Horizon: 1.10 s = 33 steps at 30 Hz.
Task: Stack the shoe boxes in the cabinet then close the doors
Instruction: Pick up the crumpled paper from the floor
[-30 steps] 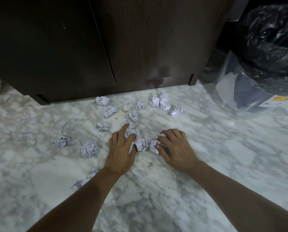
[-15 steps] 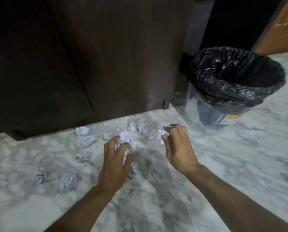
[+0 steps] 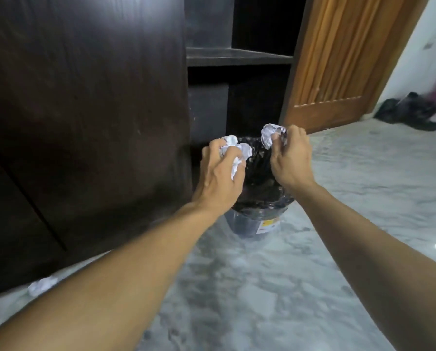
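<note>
The cabinet [image 3: 85,117] stands to the left of both hands, its dark wood-grain doors shut, with open dark shelves [image 3: 237,57] just beside it. The left hand [image 3: 219,181] has its grip closed on several crumpled white paper balls [image 3: 234,150]; the right hand [image 3: 291,160] pinches another paper ball [image 3: 268,135]. Both hang over a bin [image 3: 257,219] lined with a black bag on the marble floor [image 3: 250,287]. One more paper wad [image 3: 42,285] lies at the cabinet's foot.

Bin [image 3: 252,225] mouth mostly behind both hands [image 3: 220,178]; far clutter [image 3: 409,114] blurred.
</note>
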Motion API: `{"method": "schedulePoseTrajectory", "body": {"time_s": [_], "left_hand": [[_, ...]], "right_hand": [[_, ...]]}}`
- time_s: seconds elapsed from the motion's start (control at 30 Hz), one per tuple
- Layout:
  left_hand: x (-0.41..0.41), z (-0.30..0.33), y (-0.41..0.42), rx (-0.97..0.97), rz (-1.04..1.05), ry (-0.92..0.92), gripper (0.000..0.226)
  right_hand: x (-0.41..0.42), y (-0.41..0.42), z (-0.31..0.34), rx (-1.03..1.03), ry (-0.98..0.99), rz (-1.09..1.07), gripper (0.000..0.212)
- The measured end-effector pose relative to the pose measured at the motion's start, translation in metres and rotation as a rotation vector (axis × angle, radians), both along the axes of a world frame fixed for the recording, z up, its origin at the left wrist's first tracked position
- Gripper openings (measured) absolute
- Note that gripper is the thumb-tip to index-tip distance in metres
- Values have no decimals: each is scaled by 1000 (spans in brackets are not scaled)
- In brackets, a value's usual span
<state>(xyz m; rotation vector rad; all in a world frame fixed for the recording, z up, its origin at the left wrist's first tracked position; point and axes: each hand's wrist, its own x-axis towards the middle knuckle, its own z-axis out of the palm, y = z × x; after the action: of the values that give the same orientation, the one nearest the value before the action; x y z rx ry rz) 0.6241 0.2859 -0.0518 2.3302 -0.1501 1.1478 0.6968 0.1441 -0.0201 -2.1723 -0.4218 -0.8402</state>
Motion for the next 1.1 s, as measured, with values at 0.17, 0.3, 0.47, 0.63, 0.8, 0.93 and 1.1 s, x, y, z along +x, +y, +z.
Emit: {"method": "schedulePoseTrajectory", "body": {"time_s": [0.17,0.3,0.47,0.63,0.8,0.93,1.1], "left_hand": [[48,5,-6,-76,-10,406,42],[56,2,0,-56,-74,680,75],[49,-8,-1,-19,-57,639,72],[33,-17,14,193,-137,686,67],[21,-20,24,172,-185,653,50],[-5,-26,37,209,-200,633,56],[-42,-24,50,270,-172,634,56]], "right_hand": [[31,-10,4,-45,378,-68,31],[27,-9,1,52,492,-20,27],[24,-17,-21,-3,357,-47,22],[8,-26,-48,-335,232,26,28],[-8,-22,-61,-404,-104,25,66],[-33,-16,-74,-397,-233,18,58],[-67,-3,-77,-392,-304,19,56]]}}
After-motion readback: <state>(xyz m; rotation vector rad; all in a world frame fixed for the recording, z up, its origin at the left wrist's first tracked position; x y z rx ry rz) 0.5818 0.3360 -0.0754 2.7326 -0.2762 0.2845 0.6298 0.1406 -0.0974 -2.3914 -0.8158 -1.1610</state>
